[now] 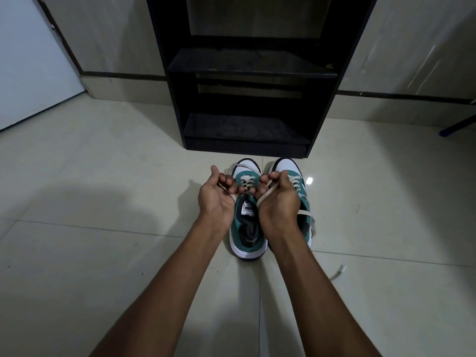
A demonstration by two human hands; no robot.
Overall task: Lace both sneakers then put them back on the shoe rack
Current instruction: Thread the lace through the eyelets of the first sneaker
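Your left hand (219, 195) and right hand (279, 199), grips each clamped on a cream flat lace (269, 193), work the left teal-and-white suede sneaker (246, 228); its mate (296, 176) touches at 3 o'clock, black wooden shoe rack (247, 99) at 12.

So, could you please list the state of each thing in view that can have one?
Left sneaker: on the floor, partly laced, lace ends held.
Right sneaker: on the floor, laced loosely, ends untied.
Left hand: closed on a lace end.
Right hand: closed on the other lace end.
Shoe rack: upright, visible shelves bare.
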